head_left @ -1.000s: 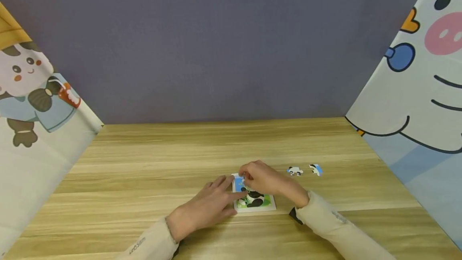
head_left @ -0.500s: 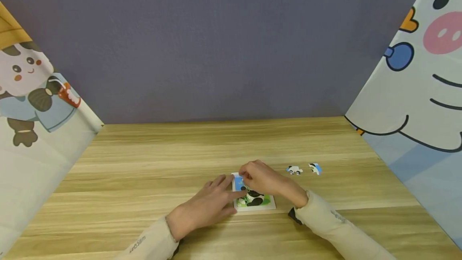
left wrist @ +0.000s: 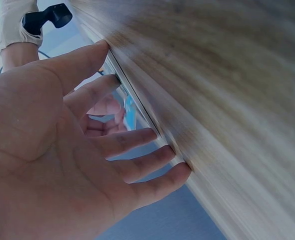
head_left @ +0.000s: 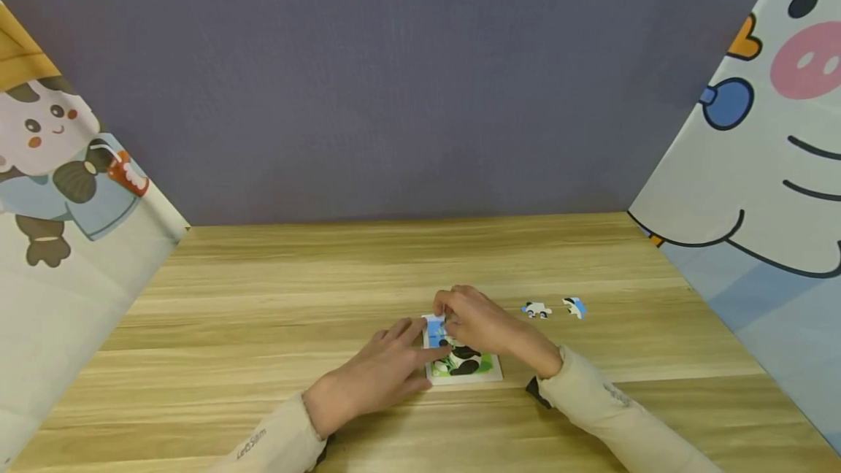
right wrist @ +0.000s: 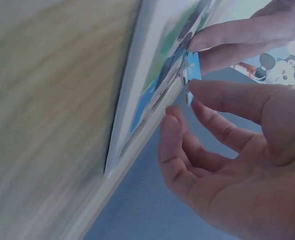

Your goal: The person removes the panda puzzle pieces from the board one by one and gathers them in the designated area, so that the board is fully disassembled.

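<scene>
A small white puzzle board (head_left: 491, 375) with a panda picture lies flat on the wooden table (head_left: 276, 298). My left hand (head_left: 384, 371) rests beside it, its straight fingers (left wrist: 137, 140) pressing the board's left edge (left wrist: 132, 112). My right hand (head_left: 478, 323) hovers over the board's far part. Its thumb and fingertips (right wrist: 222, 35) pinch a small blue puzzle piece (right wrist: 193, 66) against the board's surface (right wrist: 152, 85). Two loose pieces, a white one (head_left: 536, 309) and a blue-and-white one (head_left: 574, 307), lie on the table to the right of the board.
A purple wall (head_left: 407, 79) closes the back of the table. Cartoon-printed panels stand at the left (head_left: 59, 188) and right (head_left: 755, 166) sides. Bare wood stretches to the left and behind the board.
My right hand's fingers have edged slightly toward the board's far left corner with the blue piece. The left hand and the loose pieces have stayed put.
</scene>
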`<state>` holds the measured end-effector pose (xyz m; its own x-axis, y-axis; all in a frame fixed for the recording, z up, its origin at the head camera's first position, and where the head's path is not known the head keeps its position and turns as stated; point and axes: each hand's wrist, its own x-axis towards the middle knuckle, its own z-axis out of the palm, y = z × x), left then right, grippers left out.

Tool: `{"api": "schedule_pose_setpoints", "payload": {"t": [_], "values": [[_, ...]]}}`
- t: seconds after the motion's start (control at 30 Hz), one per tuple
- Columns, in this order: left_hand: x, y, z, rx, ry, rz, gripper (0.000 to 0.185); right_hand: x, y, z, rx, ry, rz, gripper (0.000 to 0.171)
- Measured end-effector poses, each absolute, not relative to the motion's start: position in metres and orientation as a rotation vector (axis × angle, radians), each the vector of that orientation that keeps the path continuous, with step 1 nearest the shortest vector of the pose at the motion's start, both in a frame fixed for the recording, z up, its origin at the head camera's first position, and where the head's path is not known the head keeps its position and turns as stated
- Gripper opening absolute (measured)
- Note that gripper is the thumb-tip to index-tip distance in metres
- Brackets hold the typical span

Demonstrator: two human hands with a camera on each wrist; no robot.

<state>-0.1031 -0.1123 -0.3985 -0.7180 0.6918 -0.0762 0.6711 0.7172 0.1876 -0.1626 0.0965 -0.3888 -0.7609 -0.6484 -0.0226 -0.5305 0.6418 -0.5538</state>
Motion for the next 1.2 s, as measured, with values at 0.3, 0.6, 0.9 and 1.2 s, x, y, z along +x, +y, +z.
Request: {"api": "schedule_pose_setpoints", "payload": {"t": [0.3,0.6,0.9,1.2], "values": [[-0.103,-0.112,-0.398,1.114,2.788,0.195,0.052,-0.165,0.096,-0.393,-1.02,2.573,-0.878,0.017],[-0.105,-0.112,-0.399,1.098,2.793,0.189,0.052,-0.166,0.095,-0.392,-1.041,2.569,-0.904,0.016],[-0.103,-0.11,-0.399,1.108,2.793,0.205,0.052,-0.168,0.103,-0.385,-1.019,2.584,-0.954,0.016],[-0.103,-0.111,-0.398,1.082,2.779,0.212,0.053,-0.167,0.112,-0.381,-0.995,2.62,-0.968,0.014]]}}
